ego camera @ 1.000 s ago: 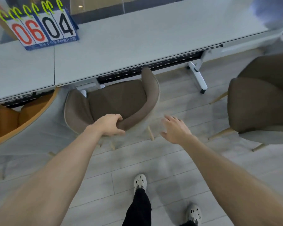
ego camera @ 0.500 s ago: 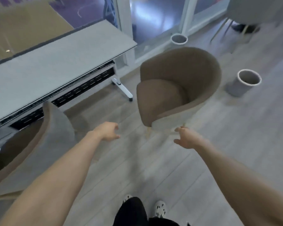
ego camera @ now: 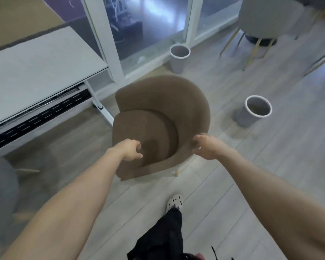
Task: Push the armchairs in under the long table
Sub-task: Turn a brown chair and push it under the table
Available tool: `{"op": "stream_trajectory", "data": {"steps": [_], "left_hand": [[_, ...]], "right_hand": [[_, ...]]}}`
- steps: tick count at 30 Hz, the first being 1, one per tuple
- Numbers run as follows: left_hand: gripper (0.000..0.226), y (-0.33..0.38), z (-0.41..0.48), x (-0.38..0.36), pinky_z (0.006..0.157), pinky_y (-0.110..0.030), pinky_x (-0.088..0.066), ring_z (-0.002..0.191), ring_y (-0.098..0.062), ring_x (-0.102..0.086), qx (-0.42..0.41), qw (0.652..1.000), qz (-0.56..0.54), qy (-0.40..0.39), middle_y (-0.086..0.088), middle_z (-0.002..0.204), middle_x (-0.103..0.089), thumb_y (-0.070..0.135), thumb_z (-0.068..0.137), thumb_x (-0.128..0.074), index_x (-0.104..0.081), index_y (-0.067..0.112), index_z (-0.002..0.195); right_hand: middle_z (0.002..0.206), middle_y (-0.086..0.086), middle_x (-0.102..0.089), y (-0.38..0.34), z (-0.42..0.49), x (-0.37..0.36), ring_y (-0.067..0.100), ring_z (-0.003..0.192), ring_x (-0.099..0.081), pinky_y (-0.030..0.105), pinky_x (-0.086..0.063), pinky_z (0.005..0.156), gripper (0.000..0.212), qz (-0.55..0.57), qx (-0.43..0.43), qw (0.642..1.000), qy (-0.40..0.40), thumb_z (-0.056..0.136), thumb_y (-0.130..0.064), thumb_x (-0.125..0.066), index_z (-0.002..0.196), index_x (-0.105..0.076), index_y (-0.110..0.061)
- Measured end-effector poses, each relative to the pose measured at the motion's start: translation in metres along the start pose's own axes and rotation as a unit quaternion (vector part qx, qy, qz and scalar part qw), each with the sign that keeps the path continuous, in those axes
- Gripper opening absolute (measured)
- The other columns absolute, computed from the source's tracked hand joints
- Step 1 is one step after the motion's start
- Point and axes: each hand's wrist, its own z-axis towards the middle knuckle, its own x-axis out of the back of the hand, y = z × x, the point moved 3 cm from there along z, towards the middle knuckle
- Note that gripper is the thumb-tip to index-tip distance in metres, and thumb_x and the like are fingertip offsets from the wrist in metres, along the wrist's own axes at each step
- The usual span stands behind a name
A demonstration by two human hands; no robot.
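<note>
Over the pale plank floor (ego camera: pixel 223 194), the left hand (ego camera: pixel 130 150) and right hand (ego camera: pixel 204 147) are reaching out apart, fingers spread, gripping nothing. The brown armchair (ego camera: pixel 158 126) is standing just beyond the long table (ego camera: pixel 36 72)'s end, not under it. Upholstery looks soft, the shell stiff; its curved backrest rim is probably offering the firmest hold.

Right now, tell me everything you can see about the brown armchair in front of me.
The brown armchair is a tub chair in what looks like fabric, with a curved back, rounded seat cushion, pale base and light legs. It stands upright on the floor beyond the table's end, not under it. The right hand is at its rim; contact is unclear.
</note>
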Motion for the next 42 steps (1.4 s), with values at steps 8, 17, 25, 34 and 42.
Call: {"op": "stream_trajectory", "data": {"steps": [8,17,25,34,42], "left_hand": [[0.054,0.045,0.068,0.049,0.099,-0.042,-0.056,0.118,-0.026,-0.067,0.080,0.992,-0.088,0.031,0.000,0.133,-0.068,0.058,0.094,-0.075,-0.064,0.031,0.139],[0.052,0.091,0.087,0.017,0.102,-0.040,-0.054,0.122,-0.029,-0.066,0.266,0.939,-0.210,0.058,-0.003,0.137,-0.069,0.054,0.098,-0.070,-0.062,0.026,0.141],[0.069,0.250,0.073,-0.014,0.104,-0.040,-0.054,0.123,-0.029,-0.063,0.360,0.863,-0.349,-0.060,-0.003,0.138,-0.065,0.028,0.079,-0.070,-0.055,0.030,0.146],[0.099,0.339,0.166,0.003,0.105,-0.048,-0.050,0.117,-0.028,-0.068,0.458,0.817,-0.282,0.210,0.004,0.125,-0.069,0.076,0.065,-0.084,-0.047,0.038,0.149],[0.075,0.333,0.150,-0.019,0.098,-0.046,-0.050,0.109,-0.024,-0.069,0.449,0.829,-0.241,0.230,0.011,0.116,-0.073,0.069,0.076,-0.080,-0.053,0.045,0.142]], "right_hand": [[0.155,0.010,-0.051,0.047,0.135,0.101,0.033,0.145,-0.050,0.049,-0.048,0.116,0.068,-0.075,0.116,0.990,-0.025,0.101,-0.043,-0.068,0.160,-0.047,-0.014],[0.168,0.009,-0.042,0.057,0.280,0.160,0.031,0.156,-0.037,0.050,-0.039,0.126,0.079,-0.260,0.310,0.910,-0.094,0.103,-0.065,-0.057,0.164,-0.043,-0.016],[0.179,0.002,-0.026,0.083,0.335,0.173,0.019,0.169,-0.008,0.047,0.000,0.137,0.123,-0.364,0.538,0.748,-0.137,0.077,-0.106,-0.040,0.168,-0.039,-0.023],[0.158,0.014,-0.053,0.063,0.376,0.155,0.036,0.161,-0.031,0.055,-0.011,0.136,0.116,-0.421,0.595,0.684,-0.003,0.057,-0.066,-0.097,0.152,-0.055,-0.012],[0.149,0.015,-0.059,0.073,0.364,0.139,0.039,0.157,-0.037,0.059,-0.012,0.135,0.108,-0.406,0.592,0.696,0.027,0.056,-0.066,-0.097,0.144,-0.063,-0.012]]}}
